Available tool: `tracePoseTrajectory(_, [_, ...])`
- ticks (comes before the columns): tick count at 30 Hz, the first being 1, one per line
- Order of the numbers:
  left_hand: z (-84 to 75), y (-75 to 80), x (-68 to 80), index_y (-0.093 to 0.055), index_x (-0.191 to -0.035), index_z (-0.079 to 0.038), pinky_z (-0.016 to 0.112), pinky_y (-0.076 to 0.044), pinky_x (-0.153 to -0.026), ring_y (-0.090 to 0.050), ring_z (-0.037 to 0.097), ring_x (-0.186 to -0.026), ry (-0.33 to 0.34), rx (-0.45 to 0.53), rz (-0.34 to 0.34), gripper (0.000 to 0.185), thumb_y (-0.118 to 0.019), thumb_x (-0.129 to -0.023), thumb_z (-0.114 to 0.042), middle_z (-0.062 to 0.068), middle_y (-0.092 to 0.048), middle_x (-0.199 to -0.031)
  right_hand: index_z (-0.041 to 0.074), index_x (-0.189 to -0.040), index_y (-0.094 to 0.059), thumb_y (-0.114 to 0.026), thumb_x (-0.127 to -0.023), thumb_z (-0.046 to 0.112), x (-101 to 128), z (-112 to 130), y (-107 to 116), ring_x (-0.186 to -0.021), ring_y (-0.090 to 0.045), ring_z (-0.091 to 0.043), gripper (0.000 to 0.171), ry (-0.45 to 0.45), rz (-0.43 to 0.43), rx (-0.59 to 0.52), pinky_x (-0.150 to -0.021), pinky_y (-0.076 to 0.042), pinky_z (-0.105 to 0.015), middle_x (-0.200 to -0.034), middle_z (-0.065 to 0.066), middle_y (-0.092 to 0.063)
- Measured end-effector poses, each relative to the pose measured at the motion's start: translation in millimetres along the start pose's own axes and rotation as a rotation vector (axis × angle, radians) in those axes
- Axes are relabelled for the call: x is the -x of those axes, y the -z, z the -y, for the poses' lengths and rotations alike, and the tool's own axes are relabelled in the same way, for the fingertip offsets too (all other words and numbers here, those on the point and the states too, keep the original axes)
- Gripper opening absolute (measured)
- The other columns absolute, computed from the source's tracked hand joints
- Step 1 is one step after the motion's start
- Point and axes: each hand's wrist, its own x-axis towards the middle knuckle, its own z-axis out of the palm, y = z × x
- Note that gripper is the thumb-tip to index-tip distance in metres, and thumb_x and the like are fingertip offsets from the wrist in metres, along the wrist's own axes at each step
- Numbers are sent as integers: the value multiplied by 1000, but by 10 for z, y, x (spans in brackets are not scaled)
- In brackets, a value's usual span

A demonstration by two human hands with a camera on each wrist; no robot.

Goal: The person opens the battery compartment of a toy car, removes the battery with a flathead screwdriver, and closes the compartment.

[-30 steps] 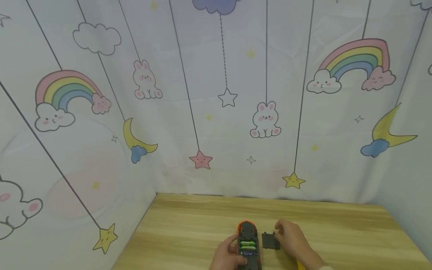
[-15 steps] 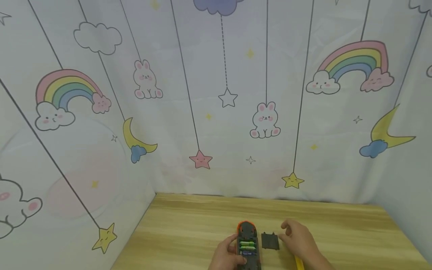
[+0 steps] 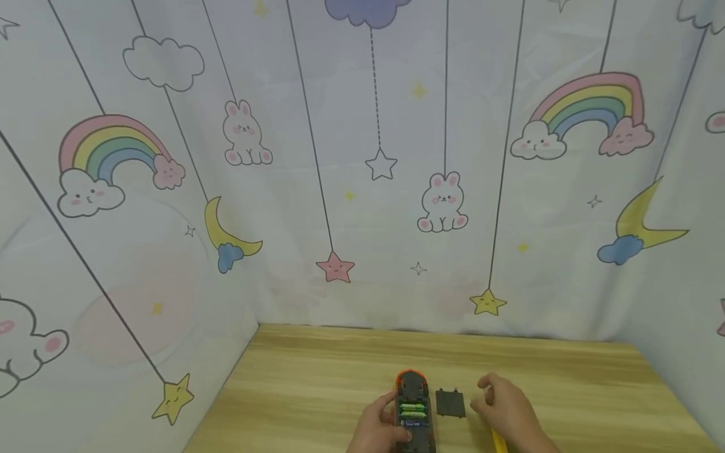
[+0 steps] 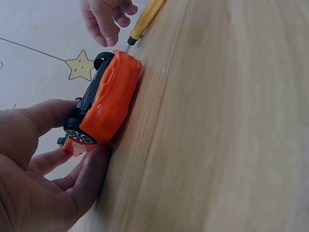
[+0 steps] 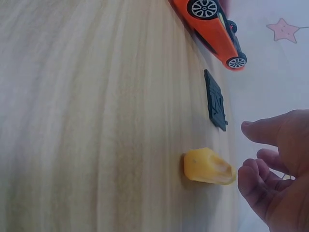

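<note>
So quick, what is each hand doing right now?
Left hand: holds the orange toy car, upside down.
Right hand: open, empty, beside the black cover.

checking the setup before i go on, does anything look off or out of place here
The toy car lies upside down on the table, gripped by the left hand. Its battery bay is open, and the cover lies loose beside it.

A pale wooden table (image 3: 317,377) with a light grain sits in a corner, hemmed on 3 sides by a white printed cloth (image 3: 351,113). The print is a nursery one — rainbows (image 3: 110,148) on smiling clouds, rabbits (image 3: 443,202), yellow moons (image 3: 226,233) and stars (image 3: 335,268) hanging on thin dark lines. The light is soft and even.
</note>
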Motion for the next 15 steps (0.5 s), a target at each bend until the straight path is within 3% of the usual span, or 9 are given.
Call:
tracePoseTrajectory(6, [-9, 9, -1, -45, -149, 3, 39, -61, -72, -71, 21, -84, 7, -7, -5, 78, -72, -77, 13, 14, -67, -99, 1, -119, -64, -86, -82, 32, -6, -78, 14, -92, -67, -27, 54, -62, 51, 10, -73, -57, -46, -101, -10, -70])
tracePoseTrajectory(15, [-11, 2, -4, -46, -149, 1, 38, -61, -71, -70, 21, -84, 20, -20, -19, 77, -72, -77, 13, 14, -66, -99, -10, -129, -53, -87, -79, 34, 71, -132, 13, -77, -53, -22, 75, -93, 93, 14, -66, -50, -36, -89, -9, -56])
